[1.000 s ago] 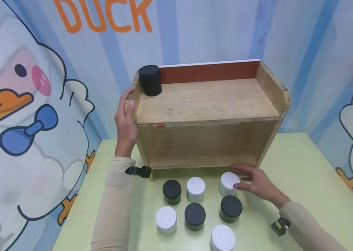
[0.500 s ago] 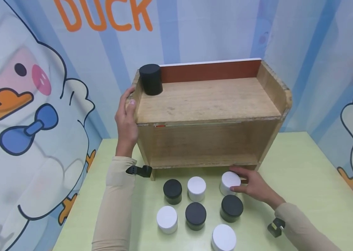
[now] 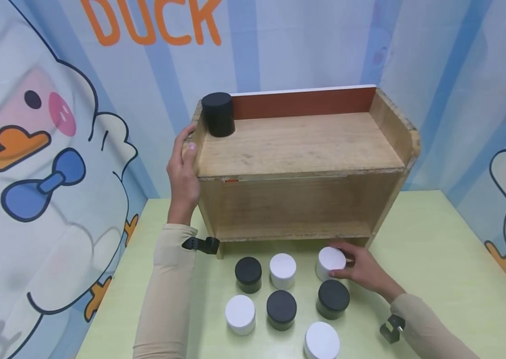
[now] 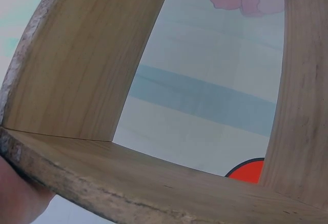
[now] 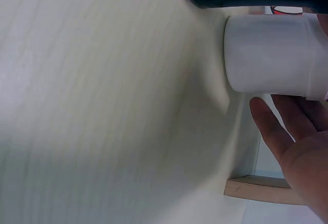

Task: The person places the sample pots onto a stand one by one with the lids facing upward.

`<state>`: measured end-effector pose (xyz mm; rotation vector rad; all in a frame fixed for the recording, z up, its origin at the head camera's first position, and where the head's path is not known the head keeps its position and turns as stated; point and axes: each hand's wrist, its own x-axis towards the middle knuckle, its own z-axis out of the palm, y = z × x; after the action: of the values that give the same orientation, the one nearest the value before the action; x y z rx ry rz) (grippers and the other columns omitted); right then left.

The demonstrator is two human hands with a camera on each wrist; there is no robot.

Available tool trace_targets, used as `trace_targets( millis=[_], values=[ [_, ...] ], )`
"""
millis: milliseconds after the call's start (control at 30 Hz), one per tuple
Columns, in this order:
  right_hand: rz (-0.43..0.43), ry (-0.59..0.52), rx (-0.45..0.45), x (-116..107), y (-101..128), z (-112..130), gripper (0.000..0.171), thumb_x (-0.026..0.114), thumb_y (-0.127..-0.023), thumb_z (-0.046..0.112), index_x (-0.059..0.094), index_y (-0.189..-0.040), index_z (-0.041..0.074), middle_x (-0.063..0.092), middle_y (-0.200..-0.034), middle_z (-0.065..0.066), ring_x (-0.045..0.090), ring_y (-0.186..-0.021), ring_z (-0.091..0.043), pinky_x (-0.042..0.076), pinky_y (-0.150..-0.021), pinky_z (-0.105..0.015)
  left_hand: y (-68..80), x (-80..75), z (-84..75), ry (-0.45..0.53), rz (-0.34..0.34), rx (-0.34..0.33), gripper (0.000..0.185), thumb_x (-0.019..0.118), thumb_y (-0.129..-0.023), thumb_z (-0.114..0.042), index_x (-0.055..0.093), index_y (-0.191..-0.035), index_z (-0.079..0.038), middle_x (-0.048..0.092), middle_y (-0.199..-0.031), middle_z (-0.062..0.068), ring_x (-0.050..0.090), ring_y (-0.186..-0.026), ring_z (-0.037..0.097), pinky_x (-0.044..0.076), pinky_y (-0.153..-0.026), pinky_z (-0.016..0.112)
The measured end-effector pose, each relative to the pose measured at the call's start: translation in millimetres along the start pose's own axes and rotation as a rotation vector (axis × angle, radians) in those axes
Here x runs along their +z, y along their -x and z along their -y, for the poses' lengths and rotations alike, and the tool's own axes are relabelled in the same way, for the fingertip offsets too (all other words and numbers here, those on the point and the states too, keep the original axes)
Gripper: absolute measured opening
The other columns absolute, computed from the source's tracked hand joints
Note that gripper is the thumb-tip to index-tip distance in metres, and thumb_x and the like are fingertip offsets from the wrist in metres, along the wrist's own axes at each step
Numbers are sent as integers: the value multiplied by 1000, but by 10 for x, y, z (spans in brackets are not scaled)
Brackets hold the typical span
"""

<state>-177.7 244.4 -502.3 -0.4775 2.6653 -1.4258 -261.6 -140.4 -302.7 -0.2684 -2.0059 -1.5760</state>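
In the head view my left hand [image 3: 183, 179] grips the left side panel of a small wooden shelf [image 3: 302, 144]; in the left wrist view part of it shows at the panel's edge. My right hand [image 3: 367, 267] is around a white lidded jar [image 3: 328, 264] standing on the table, thumb on the near side and a finger behind. The right wrist view shows this white jar [image 5: 269, 55] upright on the table, with some lower fingers [image 5: 271, 129] slightly apart from it. A black jar [image 3: 333, 299] stands just in front of it.
On the top board's left end stands a tall black cylinder [image 3: 218, 114]. Other black jars [image 3: 248, 274] and white jars [image 3: 240, 314] stand on the pale green table [image 3: 414, 299] before the shelf. A duck-print curtain [image 3: 302, 45] hangs behind.
My right hand has moved slightly left and its thumb and finger have closed in around the white jar. My left hand keeps its place on the shelf panel.
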Motion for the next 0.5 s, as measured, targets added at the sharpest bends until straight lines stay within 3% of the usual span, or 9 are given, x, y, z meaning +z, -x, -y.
trace_targets(
  millis=[200,500],
  values=[
    [14,-54,18,16,17,-22,70,85,-78,16,53,-137,-6,62,-130,-25,67,-111,-34,54,-84,-21,-10,4,17,3,0,3,45,39,-103,-28,50,-146,-25,50,-153,2,44,-141,19,31,-119,47],
    [5,-92,31,32,30,-54,68,85,-78,15,55,-137,-1,63,-128,-24,67,-106,-19,54,-84,-21,-8,0,21,-10,4,-4,45,38,-103,-27,49,-147,-26,48,-154,2,43,-142,17,30,-119,46]
  ],
)
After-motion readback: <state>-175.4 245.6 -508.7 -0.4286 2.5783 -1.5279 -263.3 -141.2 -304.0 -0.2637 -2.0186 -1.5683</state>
